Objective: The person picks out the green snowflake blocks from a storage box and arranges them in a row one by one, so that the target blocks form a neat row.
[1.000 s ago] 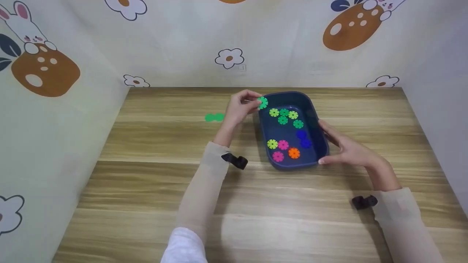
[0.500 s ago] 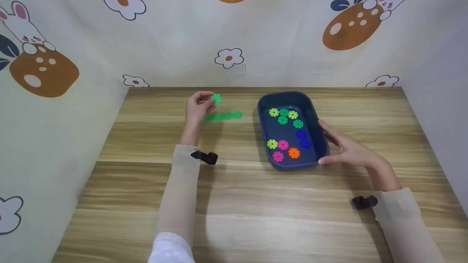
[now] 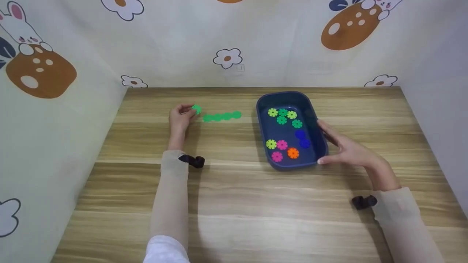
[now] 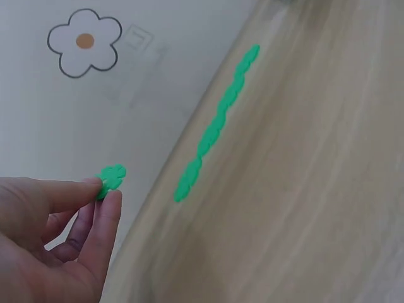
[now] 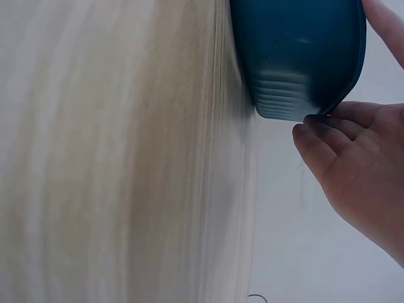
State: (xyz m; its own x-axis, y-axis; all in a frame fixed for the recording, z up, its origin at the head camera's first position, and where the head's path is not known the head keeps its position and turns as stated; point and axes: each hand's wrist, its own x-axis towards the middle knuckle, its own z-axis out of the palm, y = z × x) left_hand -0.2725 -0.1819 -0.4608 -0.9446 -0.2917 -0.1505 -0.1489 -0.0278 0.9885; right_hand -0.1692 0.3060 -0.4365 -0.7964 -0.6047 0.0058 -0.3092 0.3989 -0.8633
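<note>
Between thumb and fingertips, my left hand [image 3: 180, 117] pinches a green snowflake disc [image 3: 196, 109], a small notched plastic piece, just above the table. To its right lies a row of several green discs [image 3: 222, 117], joined or overlapping end to end. The left wrist view shows the held green disc [image 4: 112, 180] beside that row [image 4: 214, 129]. My right hand [image 3: 351, 148] rests against the dark blue bin [image 3: 268, 155], fingers along its right side and thumb at the near right corner. In the right wrist view, those fairly straight fingers [image 5: 334, 136] touch the bin's wall [image 5: 284, 95].
Inside the bin lie loose discs: yellow-green [image 3: 272, 112], green [image 3: 297, 124], blue [image 3: 304, 143], pink [image 3: 277, 156] and orange [image 3: 293, 153]. The wooden table [image 3: 234, 204] meets a patterned backdrop [image 3: 175, 44] behind and at the sides.
My left hand has moved left from the bin's rim with the green disc, past the row of green discs, then down toward the table. The right hand and bin have stayed in place.
</note>
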